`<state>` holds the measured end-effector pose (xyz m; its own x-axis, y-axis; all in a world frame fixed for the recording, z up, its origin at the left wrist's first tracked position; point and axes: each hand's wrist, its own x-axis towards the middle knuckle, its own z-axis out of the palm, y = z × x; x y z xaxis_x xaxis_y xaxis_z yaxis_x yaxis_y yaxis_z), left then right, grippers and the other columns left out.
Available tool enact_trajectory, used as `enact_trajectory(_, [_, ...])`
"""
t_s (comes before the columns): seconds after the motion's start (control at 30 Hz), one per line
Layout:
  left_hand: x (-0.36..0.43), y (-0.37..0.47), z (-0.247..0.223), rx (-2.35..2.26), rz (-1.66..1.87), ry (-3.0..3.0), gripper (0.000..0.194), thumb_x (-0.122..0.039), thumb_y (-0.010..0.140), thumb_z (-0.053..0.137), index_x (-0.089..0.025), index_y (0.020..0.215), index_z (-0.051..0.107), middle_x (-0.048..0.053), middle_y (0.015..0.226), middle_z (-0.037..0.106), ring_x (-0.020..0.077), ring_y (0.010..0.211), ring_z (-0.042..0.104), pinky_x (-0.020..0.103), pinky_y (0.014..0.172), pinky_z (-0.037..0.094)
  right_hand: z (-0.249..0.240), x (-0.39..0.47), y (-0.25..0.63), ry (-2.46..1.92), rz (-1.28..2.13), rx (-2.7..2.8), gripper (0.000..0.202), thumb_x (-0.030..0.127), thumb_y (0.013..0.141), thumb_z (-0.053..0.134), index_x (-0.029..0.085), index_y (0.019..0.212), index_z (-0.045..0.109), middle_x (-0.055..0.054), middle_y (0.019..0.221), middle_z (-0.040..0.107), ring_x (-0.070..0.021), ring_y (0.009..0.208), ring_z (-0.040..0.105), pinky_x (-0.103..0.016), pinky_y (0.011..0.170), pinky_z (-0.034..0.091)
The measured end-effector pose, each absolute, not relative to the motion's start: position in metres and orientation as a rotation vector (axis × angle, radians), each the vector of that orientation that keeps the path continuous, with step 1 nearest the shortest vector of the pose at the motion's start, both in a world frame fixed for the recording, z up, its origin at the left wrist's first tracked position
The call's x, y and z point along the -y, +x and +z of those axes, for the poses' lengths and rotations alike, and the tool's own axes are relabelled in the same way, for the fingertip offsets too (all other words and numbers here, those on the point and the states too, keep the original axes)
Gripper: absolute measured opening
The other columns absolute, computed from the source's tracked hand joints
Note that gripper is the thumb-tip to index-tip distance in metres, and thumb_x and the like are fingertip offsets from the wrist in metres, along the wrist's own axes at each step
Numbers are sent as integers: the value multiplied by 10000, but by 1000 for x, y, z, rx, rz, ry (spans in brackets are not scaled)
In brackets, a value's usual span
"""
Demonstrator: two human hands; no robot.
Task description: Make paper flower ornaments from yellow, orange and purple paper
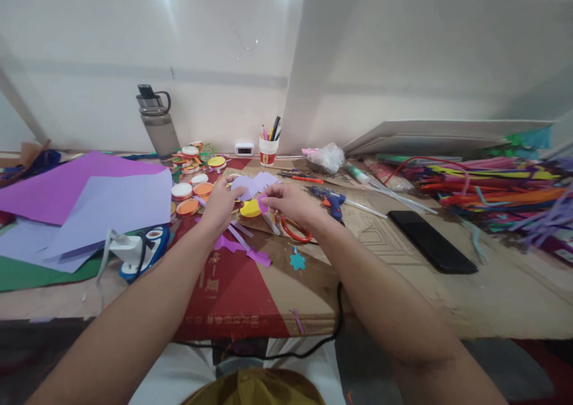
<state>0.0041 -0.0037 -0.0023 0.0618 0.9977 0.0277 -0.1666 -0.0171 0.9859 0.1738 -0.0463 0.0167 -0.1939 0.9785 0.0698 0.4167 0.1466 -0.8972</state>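
Observation:
My left hand (222,199) pinches a lavender paper cutout (255,184) by its left side, above the middle of the table. The cutout seems to have a scalloped edge. Close by on the right, my right hand (289,202) has its fingertips closed on a small magenta paper piece (262,203), just below the cutout. Beneath both hands lies a yellow disc (250,208). Scissors with orange-red handles (297,232) rest under my right wrist. Magenta paper scraps (259,257) and a teal flower-shaped cutout (296,260) are on the cardboard nearer to me.
Purple and lavender sheets (120,205) and a power strip (150,249) lie left. Round orange and white lids (188,206), a bottle (157,124) and a pen cup (268,151) stand behind. On the right are a glue gun (335,203), a phone (432,241) and pipe cleaners (496,196).

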Motion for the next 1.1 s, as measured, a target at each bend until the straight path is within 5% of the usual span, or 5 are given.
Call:
enact_trajectory(0.17, [11,5,2,-964,1163,1271,512,-231,610,727,-223,1108,607,-12,741,625,100,554,560,192,473,423,13,43,174,-1286,1002,1589,135,308,742,599,173,745,607,38,602,533,-91,546,460,-214,520,364])
enact_trajectory(0.4, [10,6,-2,-921,1111,1400,272,-334,644,753,-165,855,723,43,817,665,113,624,561,217,531,447,9,37,175,-1265,977,1512,143,304,714,600,166,749,610,38,627,543,-87,561,468,-216,538,364])
enact_trajectory(0.53, [11,6,-4,-896,1096,1450,310,-466,701,713,-160,753,712,32,705,635,127,615,543,232,552,432,12,39,174,-1270,922,1550,150,309,715,603,159,717,601,38,625,544,-86,568,457,-224,561,358])
enact_trajectory(1.1, [8,3,-9,-1066,1124,1631,357,-494,733,662,-145,794,703,31,735,659,135,646,552,239,593,413,14,40,173,-1285,911,1518,101,266,709,613,165,709,613,34,606,559,-86,531,473,-221,528,371])
